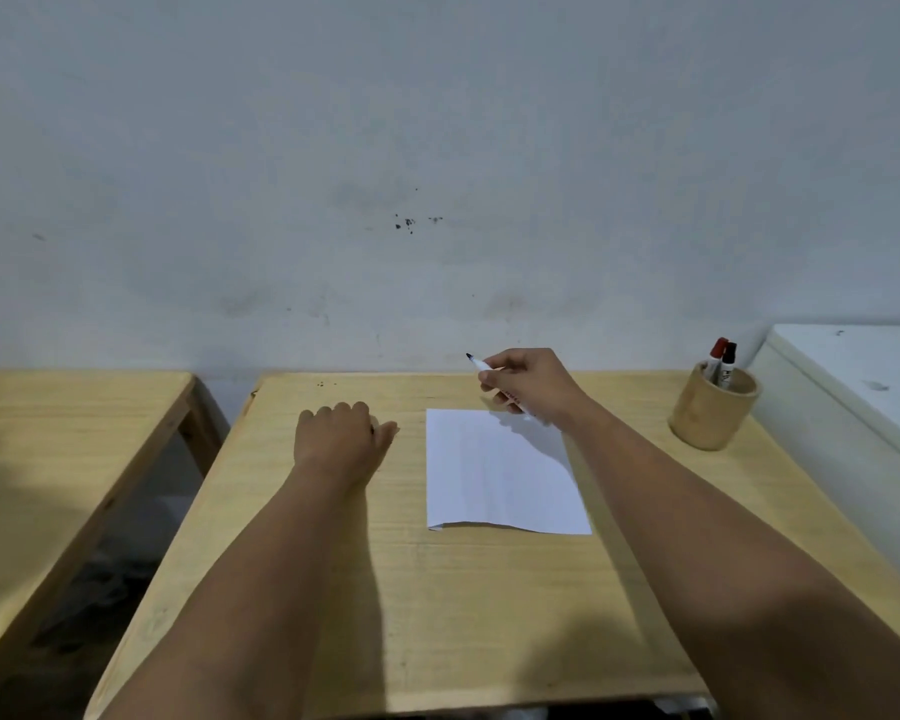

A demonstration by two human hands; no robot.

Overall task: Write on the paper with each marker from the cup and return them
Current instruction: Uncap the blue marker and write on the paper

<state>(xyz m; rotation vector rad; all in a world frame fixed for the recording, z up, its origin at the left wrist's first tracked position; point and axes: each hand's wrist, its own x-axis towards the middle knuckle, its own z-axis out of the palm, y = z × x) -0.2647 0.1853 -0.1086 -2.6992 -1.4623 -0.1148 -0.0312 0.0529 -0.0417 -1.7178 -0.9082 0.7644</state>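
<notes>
A white sheet of paper lies on the wooden table, right of centre. My right hand hovers over the paper's far edge and grips a white marker whose uncapped dark tip points up and to the left. A round wooden cup stands at the table's far right, holding a red-capped marker and a black-capped marker. My left hand rests knuckles-up on the table left of the paper, fingers curled; whether it holds anything is hidden.
A second wooden table stands to the left across a gap. A white cabinet or appliance abuts the table's right side. A stained grey wall rises directly behind.
</notes>
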